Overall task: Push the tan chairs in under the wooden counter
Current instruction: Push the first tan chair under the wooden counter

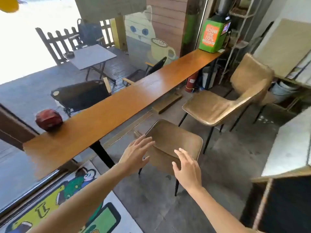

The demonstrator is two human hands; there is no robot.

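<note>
A long wooden counter [117, 105] runs along the window from lower left to upper right. The near tan chair [175, 137] stands just in front of me, out from the counter, its backrest towards me. My left hand [136, 153] hovers at the backrest's left top corner with fingers spread. My right hand [186, 167] is spread over the backrest's right side; contact is unclear. A second tan chair [217, 108] stands farther right, well away from the counter and turned sideways.
A dark red round object [48, 120] sits on the counter at left, a green box [211, 37] at its far end. A red fire extinguisher [191, 83] stands under the far end. A black counter leg [102, 153] is near my left hand. White tables [289, 145] flank the right.
</note>
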